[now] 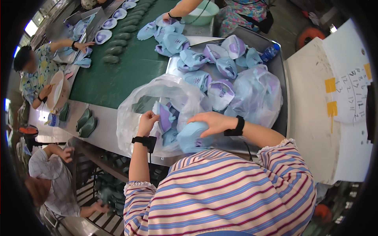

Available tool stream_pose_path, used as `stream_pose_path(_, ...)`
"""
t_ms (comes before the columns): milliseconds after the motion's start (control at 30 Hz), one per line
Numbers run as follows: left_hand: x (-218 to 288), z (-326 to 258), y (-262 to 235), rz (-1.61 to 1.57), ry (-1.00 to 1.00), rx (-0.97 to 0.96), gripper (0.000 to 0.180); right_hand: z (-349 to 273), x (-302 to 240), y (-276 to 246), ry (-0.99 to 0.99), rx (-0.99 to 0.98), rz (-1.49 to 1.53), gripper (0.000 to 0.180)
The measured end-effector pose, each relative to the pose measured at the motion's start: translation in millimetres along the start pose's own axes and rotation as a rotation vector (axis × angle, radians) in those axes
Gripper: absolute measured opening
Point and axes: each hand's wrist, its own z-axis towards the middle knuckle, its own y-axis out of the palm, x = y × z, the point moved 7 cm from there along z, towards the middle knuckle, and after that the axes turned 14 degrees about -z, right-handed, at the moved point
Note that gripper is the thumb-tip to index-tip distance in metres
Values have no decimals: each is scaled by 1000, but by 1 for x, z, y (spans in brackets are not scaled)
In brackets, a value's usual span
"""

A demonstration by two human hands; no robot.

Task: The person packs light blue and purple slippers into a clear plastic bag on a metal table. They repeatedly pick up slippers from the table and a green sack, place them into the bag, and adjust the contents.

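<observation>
A clear plastic bag (134,98) lies open before me at the table's near edge, with light blue and purple shoe uppers inside. My left hand (147,123) is at the bag's left side, its fingers pinched together. Beside those fingertips is a purple shoe upper (165,118) with a white edge; whether they grip it or the bag film is hidden. My right hand (212,122) grips a light blue shoe upper (192,137) over the bag's right front. To the right, a second clear bag (258,92) is full of similar uppers.
Loose uppers (226,67) fill a metal tray (285,106) holding a blue-capped bottle (271,52). Dark green shoe lasts (114,50) line a green belt (102,82). A co-worker's hand (171,19) touches uppers at the far side. Other people sit left. A white board (315,110) stands right.
</observation>
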Motion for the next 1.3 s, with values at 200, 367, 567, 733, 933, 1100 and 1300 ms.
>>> stream_pose_path(200, 25, -77, -22, -1037, 245, -23, 23, 7, 7, 2, -8, -124, 328, 66)
stream_pose_path(367, 28, -103, -2, -1297, 247, -74, 67, 26, 17, 10, 92, -104, 1315, 73)
stream_pose_path(567, 42, -103, 13, -784, 160, -141, 36, 47, 0, -13, 35, -74, 1417, 76)
stream_pose_path(733, 74, -96, 4, -993, 351, -189, 33, 62, -10, -36, 113, -38, 1058, 71)
stream_pose_path(933, 116, -103, 56, -354, 171, -370, 46, 64, -31, -47, -59, 112, 364, 65)
stream_pose_path(1100, 96, -108, 49, -198, 109, -89, 34, 39, 0, -82, 175, 301, 275, 56)
stream_pose_path(1300, 82, -125, -1, -685, 150, 203, 27, -42, 97, -62, 515, -622, -1087, 25)
